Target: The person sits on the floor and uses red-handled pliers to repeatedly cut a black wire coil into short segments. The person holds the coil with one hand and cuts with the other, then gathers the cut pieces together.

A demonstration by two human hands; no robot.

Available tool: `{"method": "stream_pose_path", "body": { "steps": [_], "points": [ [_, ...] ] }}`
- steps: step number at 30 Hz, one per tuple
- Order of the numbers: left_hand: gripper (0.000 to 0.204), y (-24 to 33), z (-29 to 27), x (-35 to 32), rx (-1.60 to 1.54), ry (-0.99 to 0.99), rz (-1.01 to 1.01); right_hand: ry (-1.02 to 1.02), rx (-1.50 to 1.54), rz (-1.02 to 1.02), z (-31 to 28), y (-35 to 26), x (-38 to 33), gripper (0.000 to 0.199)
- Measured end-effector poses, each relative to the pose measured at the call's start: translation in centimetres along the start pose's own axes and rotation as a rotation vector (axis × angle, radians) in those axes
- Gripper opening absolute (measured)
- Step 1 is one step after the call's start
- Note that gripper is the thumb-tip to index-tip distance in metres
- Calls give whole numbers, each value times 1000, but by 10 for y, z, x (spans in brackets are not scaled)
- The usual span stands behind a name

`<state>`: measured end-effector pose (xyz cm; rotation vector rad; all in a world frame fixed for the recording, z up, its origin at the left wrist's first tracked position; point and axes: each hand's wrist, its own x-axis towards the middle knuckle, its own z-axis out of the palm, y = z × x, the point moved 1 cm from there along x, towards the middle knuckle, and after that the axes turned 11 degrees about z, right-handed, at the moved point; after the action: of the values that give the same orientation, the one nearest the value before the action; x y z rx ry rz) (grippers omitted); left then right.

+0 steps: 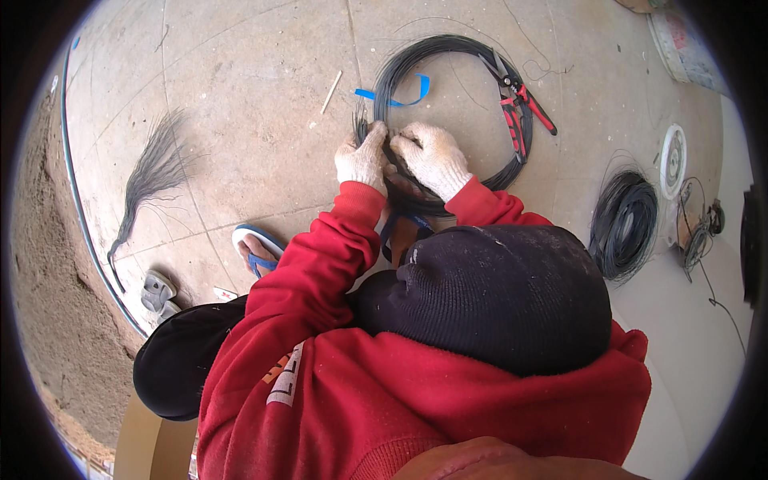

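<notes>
A large coil of thin dark wire (pixel 416 50) lies on the floor in front of me. My left hand (pixel 364 158), in a whitish work glove, is closed at the coil's left side, with a tuft of wire ends (pixel 360 120) sticking up beside its thumb. Also gloved, my right hand (pixel 430 154) is closed just inside the ring, fingertips pinched close to the left hand; what they grip is too small to tell. Red-handled cutting snips (pixel 512 120) rest across the coil's right side. A blue strip (pixel 412 94) curls over its upper left part.
A loose bundle of cut wires (pixel 152 172) lies at the left, near grey sandals (pixel 158 292). To the right are another wire coil (pixel 626 224), a white ring-shaped spool (pixel 674 162) and a bucket (pixel 684 48). A thin stick (pixel 331 92) lies beyond my left hand.
</notes>
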<state>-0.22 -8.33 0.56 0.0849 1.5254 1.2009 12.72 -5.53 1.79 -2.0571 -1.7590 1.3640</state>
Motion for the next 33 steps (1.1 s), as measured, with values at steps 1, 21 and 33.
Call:
{"method": "stream_pose_path", "body": {
  "steps": [1,21,33],
  "points": [
    [17,1,0,0,3,-5,-6,-19,13,15,-2,-1,0,35],
    [23,4,5,8,2,-96,35,247,-926,348,-161,94,36,42],
    [21,13,10,6,74,-21,94,28,-229,11,-169,19,-45,27]
  ]
}}
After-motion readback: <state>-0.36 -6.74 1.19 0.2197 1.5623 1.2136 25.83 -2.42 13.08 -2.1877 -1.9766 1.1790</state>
